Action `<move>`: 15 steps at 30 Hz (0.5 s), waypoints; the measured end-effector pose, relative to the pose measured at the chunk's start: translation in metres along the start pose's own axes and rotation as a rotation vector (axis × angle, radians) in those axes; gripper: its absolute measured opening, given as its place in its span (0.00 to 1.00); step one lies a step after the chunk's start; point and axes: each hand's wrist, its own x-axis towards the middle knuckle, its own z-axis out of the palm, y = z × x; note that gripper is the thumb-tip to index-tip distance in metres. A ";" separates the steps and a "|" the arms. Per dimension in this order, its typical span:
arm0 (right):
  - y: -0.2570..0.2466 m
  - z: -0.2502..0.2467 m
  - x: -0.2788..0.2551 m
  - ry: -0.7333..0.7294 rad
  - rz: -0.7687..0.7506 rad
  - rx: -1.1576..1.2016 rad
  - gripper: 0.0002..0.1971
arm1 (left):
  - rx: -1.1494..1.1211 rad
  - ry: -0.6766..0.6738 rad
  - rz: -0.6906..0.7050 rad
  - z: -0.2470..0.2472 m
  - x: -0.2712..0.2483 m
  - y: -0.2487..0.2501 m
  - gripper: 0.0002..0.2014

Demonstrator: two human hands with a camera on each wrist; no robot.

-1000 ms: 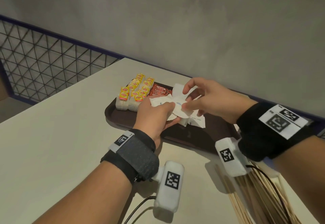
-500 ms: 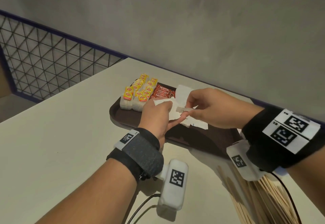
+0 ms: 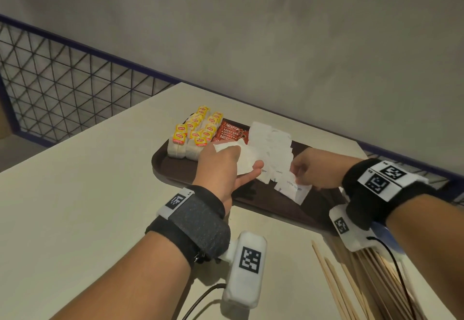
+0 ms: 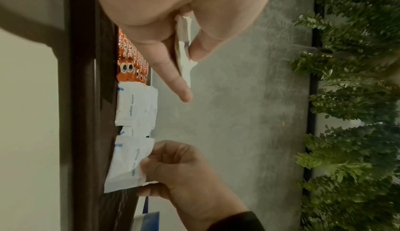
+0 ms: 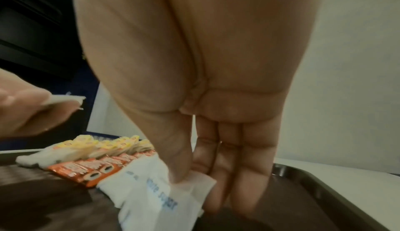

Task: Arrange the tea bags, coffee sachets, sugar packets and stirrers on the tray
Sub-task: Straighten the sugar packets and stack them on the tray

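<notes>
On the bench (image 3: 75, 206) in front of me sits a dark brown tray (image 3: 175, 169), and both of my hands are over it. My left hand (image 3: 221, 166) hovers above the tray's near-left part with its fingers curled round a small stack of white sugar packets (image 3: 247, 159); in the left wrist view the thumb and fingers pinch the stack (image 4: 184, 46) edge-on while one finger points out straight. My right hand (image 3: 319, 169) is down low at the tray's right part, thumb and fingers pinching a single sugar packet (image 3: 292, 185) marked "white sugar", whose lower edge looks to be on or just above the tray floor; I cannot tell which. That packet (image 5: 160, 193) is at the near end of a row of sugar packets (image 3: 271, 141) lying overlapped on the tray. Just left of the row lie red-orange coffee sachets (image 3: 231, 131), touching it, and left of those stand two rows of tea bags (image 3: 195, 131) with yellow tags, at the tray's far-left corner. Off the tray, on the bench near my right wrist, lies a bundle of wooden stirrers (image 3: 351, 284). Behind the bench are a grey wall (image 3: 276, 31) and a wire mesh railing (image 3: 62, 88).
</notes>
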 end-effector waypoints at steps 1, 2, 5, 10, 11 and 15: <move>0.000 0.001 0.004 -0.005 0.002 -0.003 0.06 | 0.023 -0.002 0.003 -0.001 0.000 0.000 0.21; 0.001 0.002 0.009 0.001 0.003 -0.009 0.08 | 0.033 0.000 0.008 -0.001 0.000 0.001 0.21; 0.003 0.003 0.025 0.041 0.016 -0.020 0.10 | 0.000 0.016 0.000 -0.001 0.001 0.002 0.19; 0.007 0.008 0.040 0.083 0.022 0.031 0.09 | 0.041 0.045 -0.005 -0.003 0.005 -0.002 0.17; 0.008 0.009 0.041 0.089 0.018 0.041 0.11 | 0.052 0.049 -0.004 -0.003 0.006 -0.003 0.17; 0.011 0.017 0.039 0.081 -0.010 0.035 0.23 | 0.110 0.011 0.007 -0.002 0.006 -0.004 0.14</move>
